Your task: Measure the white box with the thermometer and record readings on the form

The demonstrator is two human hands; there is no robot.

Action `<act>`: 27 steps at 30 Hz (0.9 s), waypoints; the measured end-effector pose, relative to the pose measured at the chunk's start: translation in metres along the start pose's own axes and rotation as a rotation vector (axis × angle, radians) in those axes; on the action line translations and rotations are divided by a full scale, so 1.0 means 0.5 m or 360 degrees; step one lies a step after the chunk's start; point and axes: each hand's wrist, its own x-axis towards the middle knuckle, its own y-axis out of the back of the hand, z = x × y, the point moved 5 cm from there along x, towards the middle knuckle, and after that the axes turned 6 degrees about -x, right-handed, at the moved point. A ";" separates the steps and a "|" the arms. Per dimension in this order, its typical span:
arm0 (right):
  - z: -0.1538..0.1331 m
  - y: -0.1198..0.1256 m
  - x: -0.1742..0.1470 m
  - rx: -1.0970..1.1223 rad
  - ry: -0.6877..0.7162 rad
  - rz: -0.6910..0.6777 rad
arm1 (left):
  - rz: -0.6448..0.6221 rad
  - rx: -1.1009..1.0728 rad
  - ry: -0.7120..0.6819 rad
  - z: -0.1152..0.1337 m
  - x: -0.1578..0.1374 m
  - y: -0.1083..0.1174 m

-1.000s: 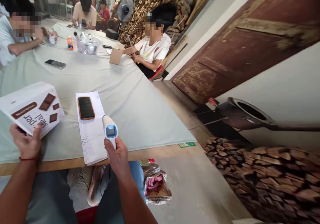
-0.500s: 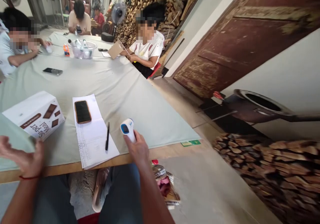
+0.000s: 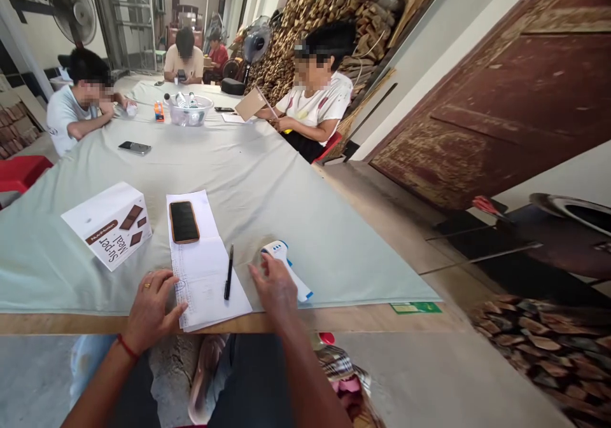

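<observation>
A white and blue infrared thermometer (image 3: 298, 282) lies on its side on the pale green tablecloth. My right hand (image 3: 277, 285) rests over its left side, thumb and fingers apart and not wrapped round it; whether they touch it I cannot tell. At the left edge of the white paper sheets (image 3: 205, 272) is my left hand (image 3: 155, 301), its fingers loosely spread and the fingertips by the paper. A black pen (image 3: 229, 272) and a smartphone (image 3: 184, 221) in a brown case lie on the sheets. Left of them stands a white "Super Meal" box (image 3: 112, 224).
Another phone (image 3: 134, 147) and a clear plastic basin (image 3: 189, 111) of bottles are farther up the table. A person at the right holds a piece of cardboard (image 3: 251, 103); other people sit at the far end and left. Firewood (image 3: 548, 345) is stacked at the right.
The thermometer, held upright in my right hand before, now lies on the table with the fingers loosened. My left hand has come down from the air to the paper's edge. The view has shifted left.
</observation>
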 end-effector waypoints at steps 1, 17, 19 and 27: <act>-0.022 -0.014 0.000 0.0041 0.0017 -0.0118 | -0.0024 0.0005 -0.0006 0.002 -0.001 -0.001; -0.061 -0.033 -0.029 0.1102 0.0056 -0.0208 | -0.0072 -0.0067 0.0071 0.009 -0.008 -0.003; -0.065 -0.023 -0.061 0.1395 -0.0017 -0.0144 | -0.0106 -0.0088 0.0080 0.012 -0.006 -0.001; -0.122 0.017 -0.151 0.1605 -0.0076 -0.0138 | -0.0235 -0.0198 0.0004 0.014 0.005 -0.006</act>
